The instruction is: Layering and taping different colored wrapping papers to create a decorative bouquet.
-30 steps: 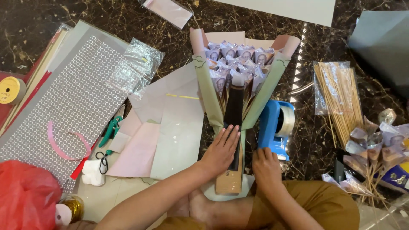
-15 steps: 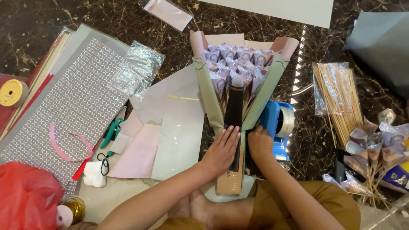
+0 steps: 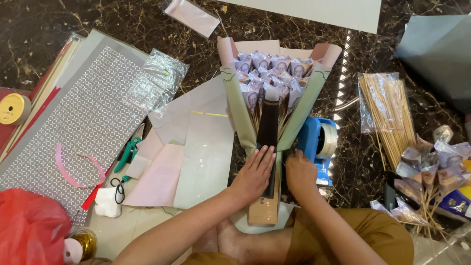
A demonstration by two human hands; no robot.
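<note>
left hand (image 3: 255, 172): fingers together, flat on green-paper-wrapped banknote bouquet (image 3: 274, 93) | right hand (image 3: 300, 172): fingertips hidden, grip unclear | blue tape dispenser (image 3: 318, 142) half-covered

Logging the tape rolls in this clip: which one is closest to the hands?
The clear roll in the blue dispenser, right beside the right hand. The yellow roll lies at the far left edge, the gold one bottom left.

Setting: a home floor used as a craft workspace. Evidence: polished dark marble floor with gold veining (image 3: 122, 24), the seated person's bare foot just below the fingers, large sheets of grey and pink wrapping paper (image 3: 196, 162) left of the fingers, and a clear-wrapped bundle of thin wooden skewers (image 3: 387, 113) well to their right
</note>
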